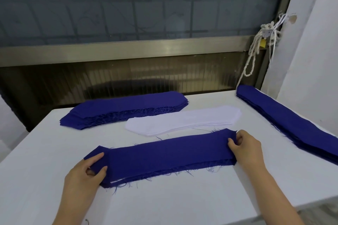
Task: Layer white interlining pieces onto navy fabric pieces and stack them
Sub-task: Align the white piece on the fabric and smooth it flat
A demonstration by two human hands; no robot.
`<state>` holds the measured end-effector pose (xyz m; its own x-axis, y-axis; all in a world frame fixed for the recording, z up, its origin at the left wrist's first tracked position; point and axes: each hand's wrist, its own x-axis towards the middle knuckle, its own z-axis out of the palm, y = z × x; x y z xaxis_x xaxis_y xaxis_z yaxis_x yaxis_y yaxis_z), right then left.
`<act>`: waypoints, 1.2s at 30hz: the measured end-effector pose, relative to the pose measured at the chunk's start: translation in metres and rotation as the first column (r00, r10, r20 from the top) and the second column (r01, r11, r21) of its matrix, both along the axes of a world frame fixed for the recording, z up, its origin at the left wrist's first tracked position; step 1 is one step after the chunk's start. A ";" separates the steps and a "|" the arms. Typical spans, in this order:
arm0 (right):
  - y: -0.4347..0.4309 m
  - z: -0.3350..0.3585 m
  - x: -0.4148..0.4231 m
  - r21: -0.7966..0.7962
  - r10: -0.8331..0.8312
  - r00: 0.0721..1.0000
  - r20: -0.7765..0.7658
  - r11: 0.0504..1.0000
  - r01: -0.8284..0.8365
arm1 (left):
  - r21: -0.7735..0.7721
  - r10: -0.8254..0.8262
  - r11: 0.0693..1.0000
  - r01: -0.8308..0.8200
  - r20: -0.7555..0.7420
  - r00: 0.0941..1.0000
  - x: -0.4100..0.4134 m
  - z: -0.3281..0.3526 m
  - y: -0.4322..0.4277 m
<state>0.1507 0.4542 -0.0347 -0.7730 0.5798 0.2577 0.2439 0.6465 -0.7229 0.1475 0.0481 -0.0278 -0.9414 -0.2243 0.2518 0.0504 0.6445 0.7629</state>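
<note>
While both hands hold its ends, the navy piece (164, 155) lies lengthwise across the near middle of the white table (164, 204), frayed threads along its edges.
- Left hand (86, 173): pinches the left end, thumb on top, fingers curled under the cloth.
- Right hand (247, 144): pinches the right end between thumb and curled fingers.
- White sliver (117, 181): shows under the piece's near edge, towards the left.
- White interlining stack (184, 121): flat, just behind the navy piece, apart from it.
- Rear navy stack (124, 108): behind the interlining, at the table's far left.
- Right navy stack (292, 124): runs along the table's right edge.
- Rope (252, 56) and brass padlock (262, 43): hang at the window frame (128, 51), far right.
</note>
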 end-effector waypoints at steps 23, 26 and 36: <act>0.004 -0.002 -0.005 0.010 -0.084 0.996 -0.020 0.996 0.084 | 0.053 0.173 0.984 -0.170 -0.049 0.984 -0.005 -0.012 -0.011; 0.003 -0.002 -0.005 0.008 -0.091 0.996 -0.017 0.996 0.091 | 0.072 0.201 0.977 -0.199 -0.033 0.979 -0.005 -0.011 -0.010; -0.007 0.001 0.000 0.140 -0.099 0.994 -0.044 0.985 0.105 | -0.022 0.186 0.982 -0.187 -0.036 0.982 -0.003 -0.011 -0.010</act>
<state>0.1510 0.4471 -0.0335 -0.7001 0.6104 0.3706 0.2886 0.7166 -0.6350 0.1450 0.0377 -0.0387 -0.8743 -0.3886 0.2906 -0.0473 0.6643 0.7460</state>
